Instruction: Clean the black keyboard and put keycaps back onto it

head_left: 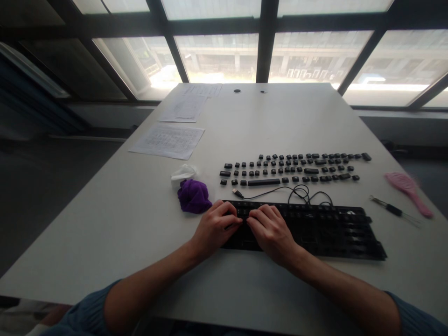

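A black keyboard (pixel 329 240) lies near the front of the table, with much of its right part bare of keycaps. Over its left part, my left hand (pixel 216 226) is closed, thumb and fingers pinched together at the upper rows. Just to the right, my right hand (pixel 272 232) is closed in a similar pinch, its fingertips almost meeting the left ones. Whatever sits between the fingertips is too small and dark to make out. Behind the keyboard, loose black keycaps stand in several rows, among them a long space bar (pixel 263 182). The keyboard's USB cable (pixel 268 192) lies coiled between.
Left of the keyboard sit a purple cloth (pixel 193 196) and a crumpled white tissue (pixel 182 172). On the right lie a wire keycap puller (pixel 394 209) and a pink brush (pixel 402 183). Printed papers (pixel 170 140) lie at the far left, before the windows.
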Motion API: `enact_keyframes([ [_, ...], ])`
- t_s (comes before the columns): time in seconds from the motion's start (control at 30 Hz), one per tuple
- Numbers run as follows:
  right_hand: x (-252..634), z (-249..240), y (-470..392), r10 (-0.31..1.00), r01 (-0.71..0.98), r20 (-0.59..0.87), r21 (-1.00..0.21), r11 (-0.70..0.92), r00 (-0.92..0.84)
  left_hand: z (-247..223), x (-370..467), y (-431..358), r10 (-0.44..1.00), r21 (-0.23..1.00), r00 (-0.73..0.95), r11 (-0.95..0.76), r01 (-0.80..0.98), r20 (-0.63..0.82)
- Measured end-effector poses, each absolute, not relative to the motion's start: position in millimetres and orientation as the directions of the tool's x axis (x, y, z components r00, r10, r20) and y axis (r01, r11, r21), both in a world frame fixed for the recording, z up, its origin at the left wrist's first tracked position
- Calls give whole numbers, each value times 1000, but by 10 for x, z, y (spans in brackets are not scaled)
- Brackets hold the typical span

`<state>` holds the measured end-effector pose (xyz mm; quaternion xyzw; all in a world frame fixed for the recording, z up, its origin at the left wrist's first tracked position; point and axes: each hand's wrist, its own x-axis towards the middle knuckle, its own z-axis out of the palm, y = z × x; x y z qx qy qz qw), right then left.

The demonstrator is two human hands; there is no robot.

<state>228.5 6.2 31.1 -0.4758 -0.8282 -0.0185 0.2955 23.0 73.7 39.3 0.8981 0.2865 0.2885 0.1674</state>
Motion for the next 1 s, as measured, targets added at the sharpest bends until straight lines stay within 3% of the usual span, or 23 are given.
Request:
enact_keyframes([
  [0.43, 2300, 301, 74, 762, 776, 512, -258, 576, -395, 384, 228, 741, 623, 489, 666, -767, 416, 410],
  [0.7, 2399, 342, 59, 745, 751, 648, -410, 518, -160, 363, 234, 748, 639, 527, 655, -748, 404, 403],
  [1.0, 2328, 245, 50, 765, 752, 580, -365, 550, -278, 376, 242, 757, 634, 538, 641, -752, 380, 434],
])
